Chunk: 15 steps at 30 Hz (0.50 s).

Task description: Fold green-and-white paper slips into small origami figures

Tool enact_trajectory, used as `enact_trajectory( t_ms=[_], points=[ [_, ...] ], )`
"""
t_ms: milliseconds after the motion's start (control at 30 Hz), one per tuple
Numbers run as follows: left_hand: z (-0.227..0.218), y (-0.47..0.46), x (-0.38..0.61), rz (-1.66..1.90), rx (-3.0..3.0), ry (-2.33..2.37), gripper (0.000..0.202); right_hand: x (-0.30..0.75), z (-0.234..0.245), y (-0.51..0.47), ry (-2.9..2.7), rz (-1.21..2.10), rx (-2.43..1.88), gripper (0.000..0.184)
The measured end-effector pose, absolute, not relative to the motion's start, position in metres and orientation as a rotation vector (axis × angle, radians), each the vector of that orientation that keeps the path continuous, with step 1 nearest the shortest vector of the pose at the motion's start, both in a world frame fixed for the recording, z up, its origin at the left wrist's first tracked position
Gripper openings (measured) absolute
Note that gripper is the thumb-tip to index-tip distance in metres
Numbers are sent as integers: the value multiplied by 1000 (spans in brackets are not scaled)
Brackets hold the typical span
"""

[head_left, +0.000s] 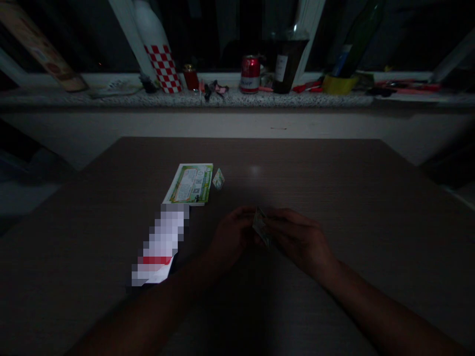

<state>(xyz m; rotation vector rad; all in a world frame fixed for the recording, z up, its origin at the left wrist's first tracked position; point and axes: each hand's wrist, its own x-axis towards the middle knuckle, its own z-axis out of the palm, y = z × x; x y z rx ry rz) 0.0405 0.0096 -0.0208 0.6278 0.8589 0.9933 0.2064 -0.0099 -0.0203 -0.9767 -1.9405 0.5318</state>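
A dark wooden table [334, 173] carries a stack of green-bordered leaflets [190, 184], with a small folded paper piece [218, 179] just beside its far right corner. On the stone window sill [111, 99] behind stand a red-and-white chequered bottle [159, 54], a red can [250, 74], a dark bottle [287, 64] and what may be a yellow tape roll [338, 84].
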Motion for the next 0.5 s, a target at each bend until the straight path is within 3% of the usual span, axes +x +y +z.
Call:
enact_trajectory(
  t_ms=[500],
  points=[
    [-19, 8, 41, 1003, 664, 903, 17, 205, -18, -8, -1981, 634, -1006, 28]
  ],
)
